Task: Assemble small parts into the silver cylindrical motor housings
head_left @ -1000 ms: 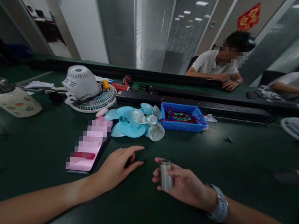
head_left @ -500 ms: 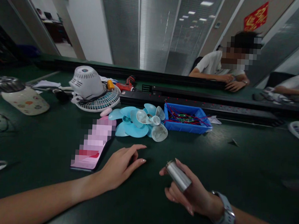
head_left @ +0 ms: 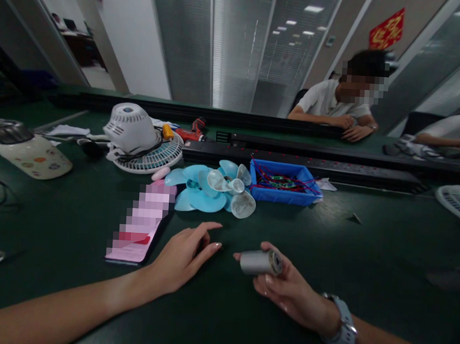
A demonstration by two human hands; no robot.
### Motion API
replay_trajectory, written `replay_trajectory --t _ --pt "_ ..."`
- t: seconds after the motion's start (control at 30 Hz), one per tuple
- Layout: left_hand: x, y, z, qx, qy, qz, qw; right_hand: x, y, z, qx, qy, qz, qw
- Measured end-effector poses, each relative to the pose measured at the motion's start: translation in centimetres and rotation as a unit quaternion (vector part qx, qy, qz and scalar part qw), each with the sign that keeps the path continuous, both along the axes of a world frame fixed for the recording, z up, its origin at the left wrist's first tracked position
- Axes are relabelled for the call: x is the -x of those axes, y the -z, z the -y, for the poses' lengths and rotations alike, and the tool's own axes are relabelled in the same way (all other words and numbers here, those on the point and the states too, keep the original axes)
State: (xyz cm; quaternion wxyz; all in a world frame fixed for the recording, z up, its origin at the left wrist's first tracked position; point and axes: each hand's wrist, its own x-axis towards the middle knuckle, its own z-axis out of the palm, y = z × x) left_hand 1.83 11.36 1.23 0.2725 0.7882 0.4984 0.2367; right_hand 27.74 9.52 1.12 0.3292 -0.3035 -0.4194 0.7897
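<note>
One metal cylinder [head_left: 257, 263]: held above the dark green bench [head_left: 364, 268], slightly blurred, its long axis running from 9 to 3 o'clock, the rimmed end facing 3 o'clock; the clock directions below are taken from it.
Right hand [head_left: 298, 293]: at 4 o'clock, fingers grasping the metal cylinder; a pale watch [head_left: 342, 324] circles the wrist.
Left hand [head_left: 180, 254]: at 9 o'clock, fingers released, thumb and forefinger parted; whether it touches the bench cannot be told.
Phone [head_left: 143, 226]: between 9 and 10 o'clock, just beyond the left hand, lying flat.
Fan blades [head_left: 209, 194]: near 11 o'clock, blue and whitish ones piled together.
Blue tray [head_left: 286, 197]: toward 1 o'clock, just beside the blades, carrying wires [head_left: 282, 182].
White fan [head_left: 129, 129]: at 10 o'clock, cage down, housing uppermost.
Co-worker [head_left: 322, 102]: at 1 o'clock, seated across the bench.
</note>
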Motion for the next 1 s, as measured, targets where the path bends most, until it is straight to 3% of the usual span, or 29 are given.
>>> replay_trajectory --t 0.1,0.2,0.27,0.33,0.47,0.6,0.67,0.83,1.0 --pt "0.1 0.0 0.0 0.007 0.001 0.001 1.0 -0.1 0.2 0.6 -0.167 0.045 0.081 0.982" --pt "0.1 0.1 0.0 0.009 0.001 0.002 1.0 -0.3 0.1 1.4 -0.367 0.084 0.142 0.916" --pt "0.1 0.1 0.0 0.009 0.0 0.002 1.0 -0.5 0.0 1.8 -0.438 0.093 0.169 0.878" --pt "0.1 0.1 0.0 0.009 0.0 0.002 1.0 -0.6 0.1 1.9 -0.457 0.098 0.19 0.863" --pt "0.0 0.2 0.0 0.012 0.0 0.0 1.0 -0.4 0.3 1.8 -0.403 0.107 0.173 0.892" --pt "0.0 0.2 0.0 0.011 0.0 0.0 1.0 -0.3 0.2 1.7 -0.234 0.025 0.093 0.967" --pt "0.1 0.1 0.0 0.012 0.0 0.0 1.0 -0.3 0.4 1.5 -0.153 0.015 0.078 0.985" --pt "0.1 0.1 -0.1 0.012 0.002 -0.001 1.0 -0.6 0.9 0.7 -0.07 0.068 0.088 0.991" --pt "0.1 0.2 -0.1 0.011 0.0 -0.001 1.0 -0.9 0.4 -0.4 -0.015 0.062 0.06 0.996"
